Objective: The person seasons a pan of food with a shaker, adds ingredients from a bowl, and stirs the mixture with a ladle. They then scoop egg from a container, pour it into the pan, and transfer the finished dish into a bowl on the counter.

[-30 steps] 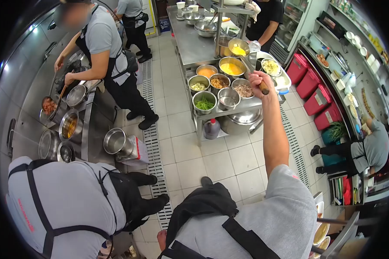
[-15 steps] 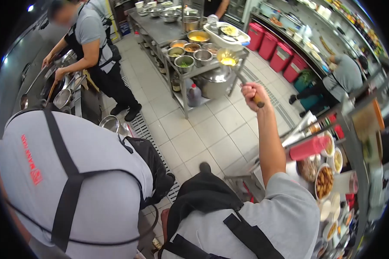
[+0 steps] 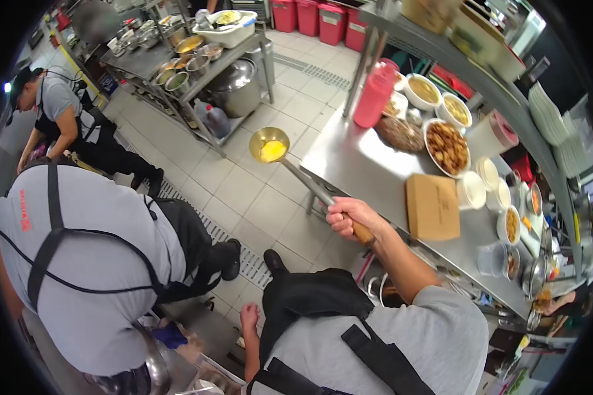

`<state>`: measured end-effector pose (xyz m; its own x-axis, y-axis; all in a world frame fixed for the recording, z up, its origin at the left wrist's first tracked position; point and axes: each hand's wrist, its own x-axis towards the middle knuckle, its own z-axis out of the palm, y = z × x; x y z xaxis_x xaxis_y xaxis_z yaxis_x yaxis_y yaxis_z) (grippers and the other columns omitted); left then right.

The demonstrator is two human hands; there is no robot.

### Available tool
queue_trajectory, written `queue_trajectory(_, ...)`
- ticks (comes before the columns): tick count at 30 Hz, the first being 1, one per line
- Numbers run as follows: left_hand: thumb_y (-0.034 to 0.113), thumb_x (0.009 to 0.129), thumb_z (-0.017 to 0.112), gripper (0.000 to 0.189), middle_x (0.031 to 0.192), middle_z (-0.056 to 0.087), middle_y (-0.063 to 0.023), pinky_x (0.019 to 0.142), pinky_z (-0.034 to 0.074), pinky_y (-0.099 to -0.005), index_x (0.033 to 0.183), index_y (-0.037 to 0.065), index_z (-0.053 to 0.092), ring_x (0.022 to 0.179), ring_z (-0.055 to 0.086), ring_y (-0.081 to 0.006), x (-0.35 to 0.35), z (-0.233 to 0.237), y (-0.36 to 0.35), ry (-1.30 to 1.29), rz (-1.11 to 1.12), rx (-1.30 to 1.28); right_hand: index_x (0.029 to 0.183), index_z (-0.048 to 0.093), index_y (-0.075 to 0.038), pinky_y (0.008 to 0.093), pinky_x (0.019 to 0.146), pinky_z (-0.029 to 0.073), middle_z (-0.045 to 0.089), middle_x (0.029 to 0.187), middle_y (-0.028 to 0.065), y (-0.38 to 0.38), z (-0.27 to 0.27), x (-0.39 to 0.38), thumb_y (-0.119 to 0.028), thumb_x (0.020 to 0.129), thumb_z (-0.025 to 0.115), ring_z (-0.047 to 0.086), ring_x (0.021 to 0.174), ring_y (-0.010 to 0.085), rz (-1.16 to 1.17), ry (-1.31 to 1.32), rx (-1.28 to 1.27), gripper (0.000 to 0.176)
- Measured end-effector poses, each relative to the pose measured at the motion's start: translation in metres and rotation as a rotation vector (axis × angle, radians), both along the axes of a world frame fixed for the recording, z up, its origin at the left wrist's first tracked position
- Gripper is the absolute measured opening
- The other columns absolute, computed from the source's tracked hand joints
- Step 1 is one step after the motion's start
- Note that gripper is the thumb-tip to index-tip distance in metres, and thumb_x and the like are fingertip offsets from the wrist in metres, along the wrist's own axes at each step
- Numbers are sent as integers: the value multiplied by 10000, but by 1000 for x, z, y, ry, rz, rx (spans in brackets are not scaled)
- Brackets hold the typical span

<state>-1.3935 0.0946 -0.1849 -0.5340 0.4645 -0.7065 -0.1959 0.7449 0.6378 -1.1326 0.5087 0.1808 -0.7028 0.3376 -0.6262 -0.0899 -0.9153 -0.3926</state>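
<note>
My right hand point(image 3: 350, 218) is wrapped round the wooden-ended handle of a metal ladle point(image 3: 310, 184). The bowl of the ladle hangs over the tiled floor, left of the steel counter, with a yellow liquid point(image 3: 272, 151) in it. Low beside my apron, my left hand point(image 3: 249, 316) hangs near my body; its fingers look curled, but they are too small to make out clearly. A brown cardboard box point(image 3: 433, 207) and a bowl of brown fried pieces point(image 3: 447, 147) stand on the counter to the right of the ladle.
Close on my left a co-worker point(image 3: 99, 263) bends forward; another person point(image 3: 62, 118) stands farther back. A steel table point(image 3: 135, 62) bears pots and a white tub point(image 3: 225, 31). On the right, the counter point(image 3: 329, 155) holds a pink bottle point(image 3: 375, 95) under a shelf.
The view has turned to the right. My right hand has carried the ladle from the pots on the far table to beside the near counter. My left hand has come into view.
</note>
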Motion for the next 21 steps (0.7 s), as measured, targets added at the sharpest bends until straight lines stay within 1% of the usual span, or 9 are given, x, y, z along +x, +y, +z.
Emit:
queue_trajectory(1,235,883,578,228,836,635,-38,587,470,-269,1018,52,601,739,611,-136,17,39,15,-64,81,-14,875,437,-82,174,349,268,409,634,-14,-10,-2,19,-121,927,471,343,449,21,-12,-8,-13,74)
queue_trajectory(4,240,879,594,237,880,629,-25,579,457,-255,1041,67,586,763,612,-134,52,44,11,-114,19,-5,900,398,-128,238,377,298,437,642,0,-66,0,74,-85,889,529,373,458,64,59,-27,78,139)
queue_trajectory(6,226,872,602,243,924,620,-16,600,464,-262,1063,78,573,784,610,-138,81,65,23,-138,163,51,932,382,-130,232,376,304,435,640,5,-92,4,106,-75,886,531,377,453,63,109,-30,70,165)
queue_trajectory(9,213,872,605,235,952,616,-14,616,466,-265,1067,86,575,798,610,-137,126,82,18,-157,184,95,986,370,-118,227,377,309,436,641,7,-131,5,151,-70,885,532,384,453,64,158,18,38,197)
queue_trajectory(13,211,871,605,239,937,627,-23,621,468,-268,1067,77,579,801,617,-135,183,67,-15,-140,143,109,1001,378,-105,220,378,314,438,642,9,-175,9,197,-69,889,530,392,454,62,242,34,26,193)
queue_trajectory(14,210,872,605,237,937,631,-27,618,469,-268,1066,75,584,793,619,-132,200,69,-27,-136,142,100,944,411,-112,218,378,312,439,644,5,-185,12,207,-66,891,526,390,452,59,229,-30,21,134)
queue_trajectory(18,203,862,606,227,897,640,-36,607,475,-281,1043,66,605,749,618,-143,274,55,-85,-114,249,74,954,446,-123,204,364,302,439,649,-4,-210,25,244,-54,891,515,381,438,50,395,-24,25,116)
queue_trajectory(20,200,836,605,203,817,644,-62,607,483,-293,945,34,644,715,614,-150,317,48,-118,-38,247,72,971,462,-123,203,351,301,441,649,-2,-218,33,259,-62,896,507,376,429,50,401,-33,46,106)
queue_trajectory(21,200,836,605,203,817,644,-62,607,483,-293,945,34,644,715,614,-150,338,48,-131,-32,312,69,971,462,-123,203,351,301,441,649,-2,-220,32,268,-62,896,507,376,429,50,466,-27,43,106)
